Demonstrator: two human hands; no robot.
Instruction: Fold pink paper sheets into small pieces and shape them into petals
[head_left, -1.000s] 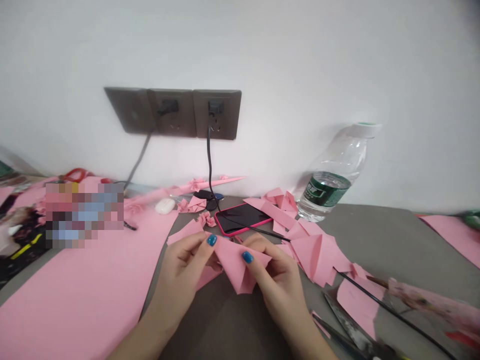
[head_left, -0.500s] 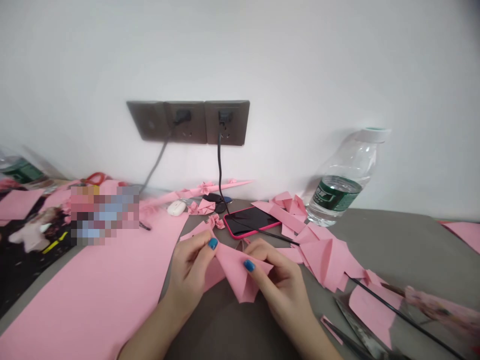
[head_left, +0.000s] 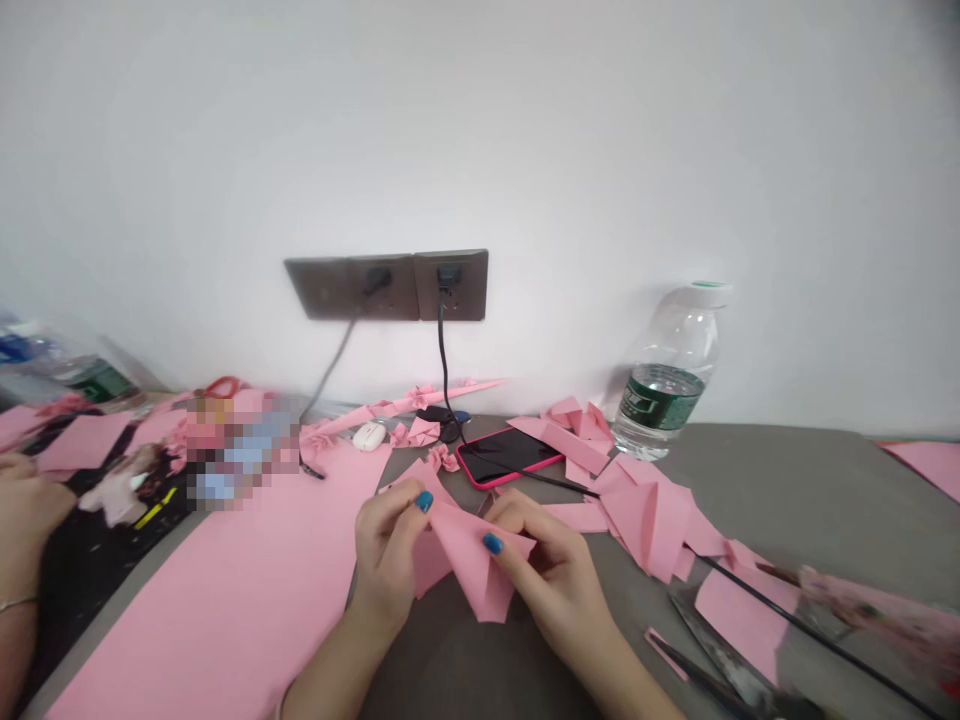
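A creased piece of pink paper (head_left: 484, 575) is held between my two hands above the grey table. My left hand (head_left: 390, 545) pinches its upper left part, thumb on top. My right hand (head_left: 551, 565) grips its right side, with the thumb pressed on the front and the other fingers partly hidden behind. Folds run down from the top, and the lower edge hangs free. Just beyond my hands lies a phone (head_left: 510, 455) in a pink case, with a black cable across it.
Pink paper scraps (head_left: 652, 510) lie right of my hands, near scissors (head_left: 712, 640). A water bottle (head_left: 664, 375) leans on the wall. A large pink sheet (head_left: 225, 600) covers the left side. Another person's hand (head_left: 30, 510) is at far left. Earbud case (head_left: 369, 436) sits behind.
The view has shifted, so the wall sockets and bottle sit lower. Another person's hand has come into view at the left. My hands keep hold of the pink paper, nearly unmoved.
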